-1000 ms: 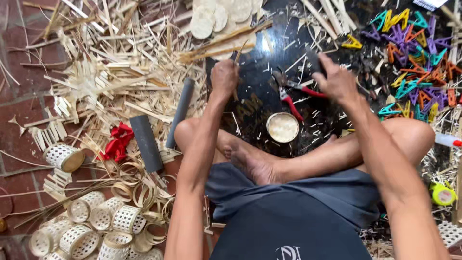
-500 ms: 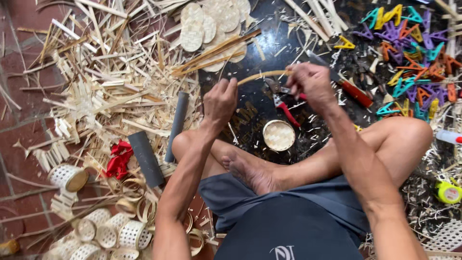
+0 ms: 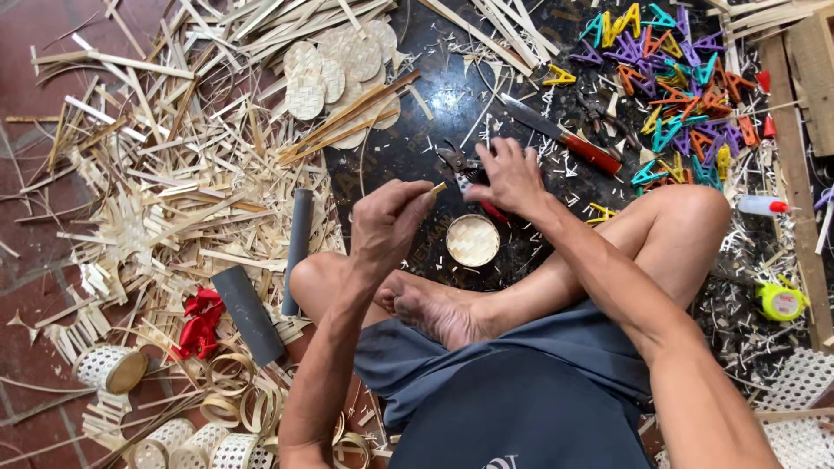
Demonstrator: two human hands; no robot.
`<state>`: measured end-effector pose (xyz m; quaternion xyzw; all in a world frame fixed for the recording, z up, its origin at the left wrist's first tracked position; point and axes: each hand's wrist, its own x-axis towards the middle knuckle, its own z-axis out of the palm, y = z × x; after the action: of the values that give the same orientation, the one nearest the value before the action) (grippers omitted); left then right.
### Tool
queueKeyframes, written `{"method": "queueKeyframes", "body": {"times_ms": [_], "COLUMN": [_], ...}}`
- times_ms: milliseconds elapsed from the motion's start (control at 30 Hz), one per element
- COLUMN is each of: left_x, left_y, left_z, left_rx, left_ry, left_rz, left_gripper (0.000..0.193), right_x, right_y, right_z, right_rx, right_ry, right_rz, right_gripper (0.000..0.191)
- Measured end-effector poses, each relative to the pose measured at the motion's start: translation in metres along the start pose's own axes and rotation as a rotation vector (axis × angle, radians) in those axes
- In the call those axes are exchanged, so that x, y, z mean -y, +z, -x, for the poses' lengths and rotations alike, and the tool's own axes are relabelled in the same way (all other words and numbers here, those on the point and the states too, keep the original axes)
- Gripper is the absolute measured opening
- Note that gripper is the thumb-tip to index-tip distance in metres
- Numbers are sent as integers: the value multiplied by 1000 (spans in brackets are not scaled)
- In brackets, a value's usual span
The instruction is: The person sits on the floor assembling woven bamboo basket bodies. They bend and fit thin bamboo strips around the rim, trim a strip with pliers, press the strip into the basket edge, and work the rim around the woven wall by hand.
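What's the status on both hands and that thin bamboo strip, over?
Left hand pinching thin pale bamboo strip. Right hand gripping red-handled cutters at the strip's tip. Small round woven bamboo lid on dark floor below; nothing in the way.

We are in a floor workshop for bamboo weaving. Split strips (image 3: 165, 200) and shavings litter the red tiles (image 3: 35, 278) on the left. Woven discs (image 3: 334, 74) lie far, small baskets (image 3: 109, 369) and rings (image 3: 230, 378) near left. On the dark mat (image 3: 417, 130) we see a knife (image 3: 565, 135), shears (image 3: 460, 165), coloured clips (image 3: 678, 87) and, right, a tape measure (image 3: 780, 301).
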<state>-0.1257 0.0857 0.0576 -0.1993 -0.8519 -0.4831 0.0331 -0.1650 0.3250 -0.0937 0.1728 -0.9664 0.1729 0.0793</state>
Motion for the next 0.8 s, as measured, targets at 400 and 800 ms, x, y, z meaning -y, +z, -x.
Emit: {"method": "queueKeyframes", "body": {"times_ms": [400,800], "left_x": [1,-17], "left_y": [-5,-5], "left_z": [64,89], "left_rx": [-113,-197], "left_ry": [-349,-201], "left_rz": [582,380], "left_gripper": [15,10], "right_x": [-30,103], "right_y": [9,-157], "right_z": [-25,79], "right_rx": [436,174], "right_ry": [615,-86], "right_rz": [-743,-491], "right_gripper": [27,72]}}
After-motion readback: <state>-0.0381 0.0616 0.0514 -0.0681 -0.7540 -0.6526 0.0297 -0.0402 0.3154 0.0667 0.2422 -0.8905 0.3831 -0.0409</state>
